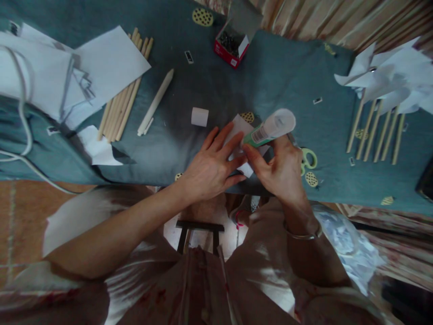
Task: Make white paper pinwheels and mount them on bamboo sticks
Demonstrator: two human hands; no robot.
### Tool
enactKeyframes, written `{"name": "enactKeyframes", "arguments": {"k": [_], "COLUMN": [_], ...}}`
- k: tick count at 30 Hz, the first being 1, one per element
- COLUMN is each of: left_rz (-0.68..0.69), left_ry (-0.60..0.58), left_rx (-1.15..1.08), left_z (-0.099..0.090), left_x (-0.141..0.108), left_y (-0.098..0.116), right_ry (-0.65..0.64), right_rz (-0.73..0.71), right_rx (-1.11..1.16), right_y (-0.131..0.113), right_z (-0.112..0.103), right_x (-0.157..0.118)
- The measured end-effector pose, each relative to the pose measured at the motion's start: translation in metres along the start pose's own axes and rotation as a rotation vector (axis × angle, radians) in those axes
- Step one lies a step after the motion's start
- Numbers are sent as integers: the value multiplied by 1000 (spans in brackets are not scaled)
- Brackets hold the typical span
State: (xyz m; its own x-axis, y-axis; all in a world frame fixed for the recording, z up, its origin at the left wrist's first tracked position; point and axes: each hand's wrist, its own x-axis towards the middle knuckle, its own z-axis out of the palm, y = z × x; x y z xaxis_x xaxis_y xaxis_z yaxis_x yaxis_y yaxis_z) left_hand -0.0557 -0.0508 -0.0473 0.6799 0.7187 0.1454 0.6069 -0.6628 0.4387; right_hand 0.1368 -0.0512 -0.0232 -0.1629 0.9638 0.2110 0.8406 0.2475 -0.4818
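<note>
In my right hand is a large glue stick with a green label and a whitish barrel. Its lower end slants down to a small white piece of paper on the cloth. Fingers spread and flat, my left hand presses on that paper, close to the glue end. Both hands partly cover the paper. A short white cylinder, which looks like the glue cap, lies to the left. Light green scissor handles stick out beside my right hand; the blades are hidden.
A green cloth covers the table. White sheets and wooden sticks lie left, near a white pen and a cable. A red box of small dark items stands behind. Paper pinwheels on sticks lie right.
</note>
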Motion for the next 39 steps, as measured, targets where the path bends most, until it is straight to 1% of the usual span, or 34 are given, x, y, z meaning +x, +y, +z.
{"name": "enactKeyframes", "arguments": {"k": [4, 8, 16, 22, 29, 34, 39], "left_rz": [0, 6, 2, 0, 1, -1, -7], "left_ry": [0, -5, -2, -5, -8, -7, 0], "left_rx": [-1, 0, 8, 1, 10, 16, 5], "left_z": [0, 0, 1, 1, 0, 1, 1], "left_x": [0, 0, -1, -1, -1, -1, -1], "left_y": [-1, -2, -1, -2, -1, -1, -1], "right_ry": [19, 23, 3, -35, -24, 24, 34], "right_rz": [-52, -70, -36, 31, 55, 46, 59], "right_rx": [-14, -12, -44, -34, -40, -34, -25], "right_y": [-1, -2, -3, -2, 1, 4, 5], "right_z": [-1, -2, -5, -6, -6, -3, -2], "right_x": [1, 2, -2, -4, -5, -5, -2]}}
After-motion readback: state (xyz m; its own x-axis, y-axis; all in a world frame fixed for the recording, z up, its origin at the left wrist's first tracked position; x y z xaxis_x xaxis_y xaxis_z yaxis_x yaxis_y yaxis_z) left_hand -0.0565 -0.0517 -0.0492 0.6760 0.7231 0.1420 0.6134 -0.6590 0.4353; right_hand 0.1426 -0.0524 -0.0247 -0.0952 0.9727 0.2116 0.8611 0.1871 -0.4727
